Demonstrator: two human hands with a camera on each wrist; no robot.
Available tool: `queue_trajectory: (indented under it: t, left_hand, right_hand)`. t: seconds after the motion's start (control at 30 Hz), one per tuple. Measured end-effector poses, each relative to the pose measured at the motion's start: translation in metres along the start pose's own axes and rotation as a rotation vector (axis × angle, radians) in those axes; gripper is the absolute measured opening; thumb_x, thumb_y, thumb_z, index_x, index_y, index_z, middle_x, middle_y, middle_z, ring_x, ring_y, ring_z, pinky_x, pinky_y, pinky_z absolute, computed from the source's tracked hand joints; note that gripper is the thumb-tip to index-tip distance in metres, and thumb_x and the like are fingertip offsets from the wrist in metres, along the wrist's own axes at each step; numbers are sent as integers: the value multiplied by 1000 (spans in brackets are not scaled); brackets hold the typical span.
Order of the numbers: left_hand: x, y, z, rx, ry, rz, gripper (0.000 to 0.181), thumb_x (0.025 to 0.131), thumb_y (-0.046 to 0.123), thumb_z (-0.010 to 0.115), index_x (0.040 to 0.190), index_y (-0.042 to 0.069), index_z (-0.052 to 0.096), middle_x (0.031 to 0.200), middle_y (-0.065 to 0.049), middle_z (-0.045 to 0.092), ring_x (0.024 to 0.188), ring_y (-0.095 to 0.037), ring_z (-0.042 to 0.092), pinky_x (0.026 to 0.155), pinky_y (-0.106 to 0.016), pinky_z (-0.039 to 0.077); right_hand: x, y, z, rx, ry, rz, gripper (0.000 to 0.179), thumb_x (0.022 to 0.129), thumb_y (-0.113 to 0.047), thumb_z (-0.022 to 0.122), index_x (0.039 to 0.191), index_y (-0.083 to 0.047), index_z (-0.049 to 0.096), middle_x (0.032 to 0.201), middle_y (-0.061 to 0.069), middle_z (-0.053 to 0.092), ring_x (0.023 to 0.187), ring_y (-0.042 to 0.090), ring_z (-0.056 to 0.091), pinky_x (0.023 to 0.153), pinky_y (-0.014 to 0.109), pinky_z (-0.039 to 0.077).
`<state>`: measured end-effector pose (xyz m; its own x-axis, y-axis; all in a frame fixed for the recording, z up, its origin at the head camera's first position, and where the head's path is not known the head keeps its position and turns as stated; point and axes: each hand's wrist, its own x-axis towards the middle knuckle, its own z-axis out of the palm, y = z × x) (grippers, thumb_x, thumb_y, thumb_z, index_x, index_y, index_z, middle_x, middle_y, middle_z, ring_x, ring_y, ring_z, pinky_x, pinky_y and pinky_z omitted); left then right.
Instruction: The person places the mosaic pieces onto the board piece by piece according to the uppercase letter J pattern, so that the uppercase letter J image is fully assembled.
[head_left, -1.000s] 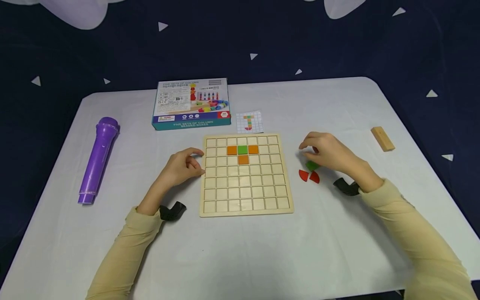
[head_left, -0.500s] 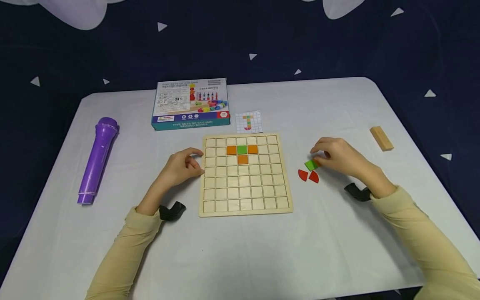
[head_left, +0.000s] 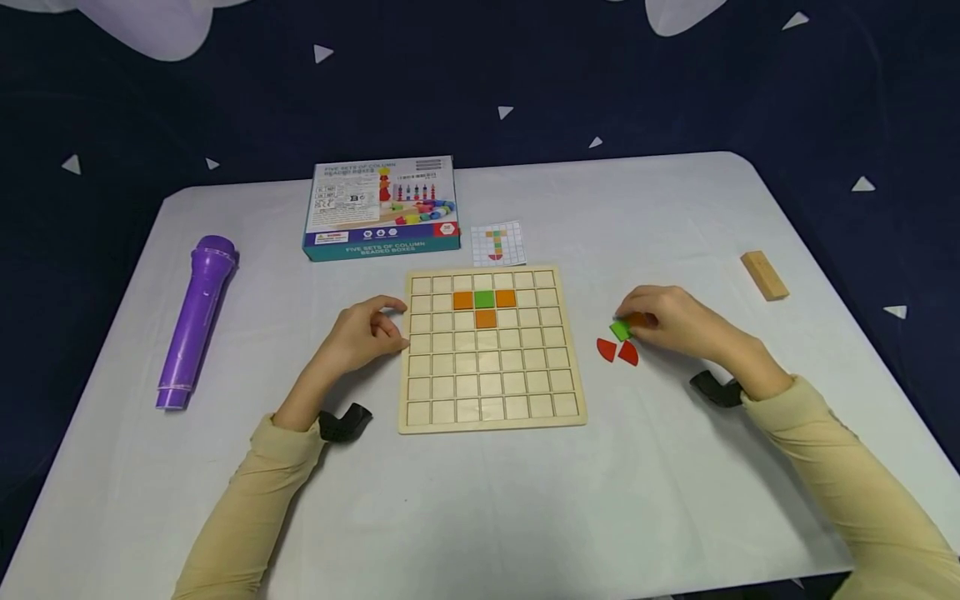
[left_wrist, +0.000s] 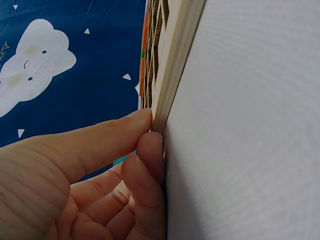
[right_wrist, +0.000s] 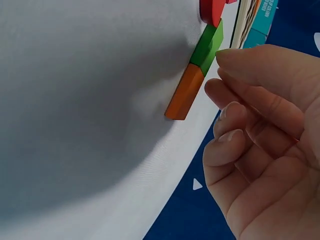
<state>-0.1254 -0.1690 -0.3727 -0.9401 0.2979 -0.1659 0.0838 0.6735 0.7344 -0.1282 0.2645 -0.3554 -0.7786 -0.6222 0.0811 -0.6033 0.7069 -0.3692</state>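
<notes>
The left hand (head_left: 360,335) rests at the left edge of a wooden grid board (head_left: 491,422). Its thumb and a finger touch the rim, and the other fingers are curled. Set in the board are an orange square tile (head_left: 462,300), a green square tile (head_left: 483,299) and two more orange tiles. Right of the board, the right hand (head_left: 675,317) hovers low over a loose green tile (right_wrist: 207,47) and an orange tile (right_wrist: 184,92), which lie end to end. Its fingertips are close beside the green tile; contact is unclear. Two red quarter-round tiles (head_left: 628,354) lie just nearer.
Behind the board lie a small pattern card (head_left: 498,244) and a bead-set box (head_left: 382,208). A purple tube-shaped toy (head_left: 197,321) lies at the left, a wooden block (head_left: 764,276) at the far right. Everything stands on a white-covered table (head_left: 480,508).
The right hand has moved right and then slightly down towards the loose green tile, exposing more of it and part of the orange one. The left hand stays at the board's edge.
</notes>
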Motion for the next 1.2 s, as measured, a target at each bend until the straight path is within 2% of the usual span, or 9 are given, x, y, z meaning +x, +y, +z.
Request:
queue_trajectory:
  t: [0.27, 0.57, 0.93, 1.1, 1.2]
  left_hand:
    - [0, 2, 0, 5, 3, 1, 47, 78, 6, 72, 121, 0, 54, 80, -14, 65, 62, -13, 51, 62, -24, 42]
    - [0, 2, 0, 2, 2, -3, 47, 78, 7, 72, 121, 1, 54, 80, -13, 65, 63, -13, 51, 63, -25, 42]
    - [0, 1, 0, -9, 3, -11, 48, 78, 8, 72, 121, 1, 54, 79, -12, 65, 61, -12, 51, 62, -23, 41]
    - [-1, 1, 0, -8, -4, -11, 48, 78, 9, 72, 122, 1, 54, 79, -12, 65, 62, -13, 51, 62, -23, 41]
    - [-1, 2, -1, -8, -5, -7, 48, 78, 9, 72, 122, 1, 54, 79, -12, 65, 62, -13, 51, 62, -24, 41]
  right_hand:
    - [-2, 2, 0, 0, -79, 30, 27, 73, 7, 67, 98, -1, 70, 97, 7, 68, 85, 16, 61, 71, 31, 50]
    - [0, -1, 2, -45, -82, 10, 24, 74, 3, 70, 98, -2, 70, 90, 3, 66, 78, 11, 57, 68, 27, 48]
    - [8, -7, 2, -74, -37, 10, 23, 75, -6, 74, 97, 0, 71, 88, 5, 65, 71, 11, 50, 63, 24, 44]
    - [16, -12, 4, -69, -1, -30, 23, 74, -7, 74, 95, 1, 71, 86, 5, 65, 62, 8, 47, 57, 21, 41]
    - [21, -17, 6, -61, 11, -49, 22, 74, -8, 73, 95, 1, 71, 87, 6, 66, 62, 9, 50, 57, 22, 43]
